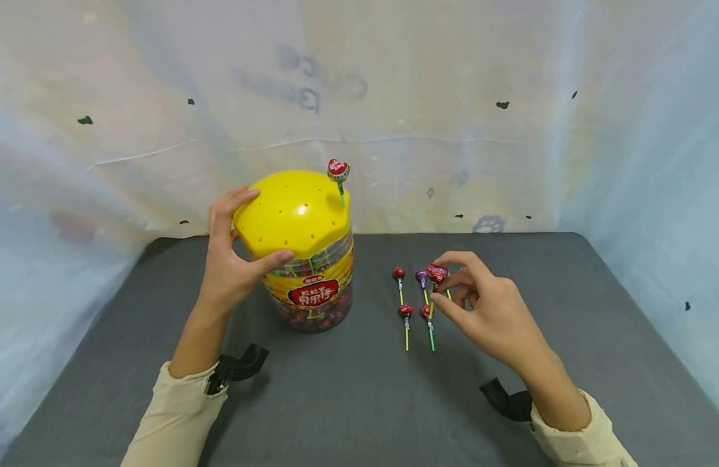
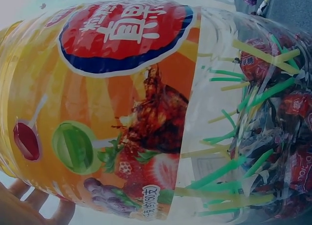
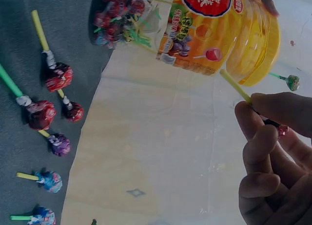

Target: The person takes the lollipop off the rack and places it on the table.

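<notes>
A clear plastic jar (image 1: 315, 292) with a yellow and red label stands left of centre, holding many lollipops whose sticks show in the left wrist view. Its domed yellow lid (image 1: 295, 214) is dotted with small holes, and one lollipop (image 1: 338, 170) stands upright in it near the right edge. My left hand (image 1: 227, 266) grips the lid from the left, thumb at the front and fingers toward the back. Between thumb and fingertips, my right hand (image 1: 493, 318) pinches a red-wrapped lollipop (image 1: 437, 272) above the table, its yellow stick (image 3: 236, 87) pointing down in the head view.
Several lollipops lie in rows beneath and beside my right hand, among them a red one (image 1: 406, 311), a purple one (image 1: 421, 275) and a blue one (image 3: 50, 181). The grey tabletop (image 1: 347, 402) ends at a pale cloth backdrop (image 1: 406, 181).
</notes>
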### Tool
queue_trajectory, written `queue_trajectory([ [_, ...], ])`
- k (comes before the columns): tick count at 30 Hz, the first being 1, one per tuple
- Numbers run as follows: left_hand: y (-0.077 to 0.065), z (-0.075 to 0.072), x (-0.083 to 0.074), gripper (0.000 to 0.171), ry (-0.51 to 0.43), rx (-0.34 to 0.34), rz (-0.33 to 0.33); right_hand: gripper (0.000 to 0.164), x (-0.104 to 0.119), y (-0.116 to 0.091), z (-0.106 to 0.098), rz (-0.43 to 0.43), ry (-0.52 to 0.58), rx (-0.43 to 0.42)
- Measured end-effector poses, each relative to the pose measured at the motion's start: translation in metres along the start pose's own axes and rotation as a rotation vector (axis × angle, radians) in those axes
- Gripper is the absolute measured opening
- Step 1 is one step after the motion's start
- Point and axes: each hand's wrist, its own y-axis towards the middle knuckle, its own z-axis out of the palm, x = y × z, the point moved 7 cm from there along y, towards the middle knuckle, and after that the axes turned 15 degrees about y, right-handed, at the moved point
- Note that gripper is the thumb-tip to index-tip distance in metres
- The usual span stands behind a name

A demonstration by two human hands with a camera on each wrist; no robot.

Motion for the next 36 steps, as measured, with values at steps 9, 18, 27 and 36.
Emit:
queue_trajectory([
  [9, 0.000, 0.001, -0.001, 0.082, -0.023, -0.002, 0.020, 0.053, -0.011, -0.004, -0.008, -0.001, -0.012, -0.001],
  [18, 0.000, 0.001, -0.003, 0.082, -0.026, 0.000, 0.025, 0.049, -0.024, -0.005, -0.013, 0.051, 0.009, 0.018],
  [27, 0.000, 0.001, -0.002, 0.083, -0.023, 0.000, 0.019, 0.049, -0.036, -0.005, -0.018, 0.124, 0.015, 0.041],
  [36, 0.000, 0.001, -0.001, 0.083, -0.016, 0.001, 0.016, 0.047, -0.044, -0.005, -0.017, 0.146, 0.013, 0.073],
])
